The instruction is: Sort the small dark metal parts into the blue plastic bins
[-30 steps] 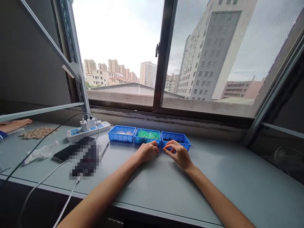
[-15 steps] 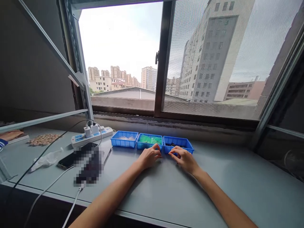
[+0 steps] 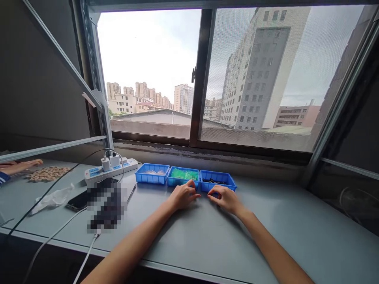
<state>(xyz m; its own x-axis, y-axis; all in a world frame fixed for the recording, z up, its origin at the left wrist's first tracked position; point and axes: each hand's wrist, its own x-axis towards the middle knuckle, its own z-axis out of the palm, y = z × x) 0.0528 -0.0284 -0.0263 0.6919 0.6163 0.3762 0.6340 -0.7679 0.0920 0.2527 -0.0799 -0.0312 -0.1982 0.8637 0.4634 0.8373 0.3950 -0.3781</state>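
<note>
Three blue bins stand side by side near the window: the left bin holds clear pieces, the middle bin holds green pieces, and the right bin holds black pieces. My left hand is in front of the middle bin, fingers curled, with thumb and forefinger apart and nothing visible between them. Facing it, my right hand is in front of the right bin, thumb and forefinger curved with a gap between the tips. Nothing shows in that hand either.
On the grey table at the left lie a power strip, a dark phone, crumpled white plastic, cables and a pile of small tan pieces. Another person's hand is at the far left.
The view has shifted slightly. My thumbs and forefingers have spread a little on both hands. At the far left, the other person's hand has lifted and reaches further over the tan pieces.
</note>
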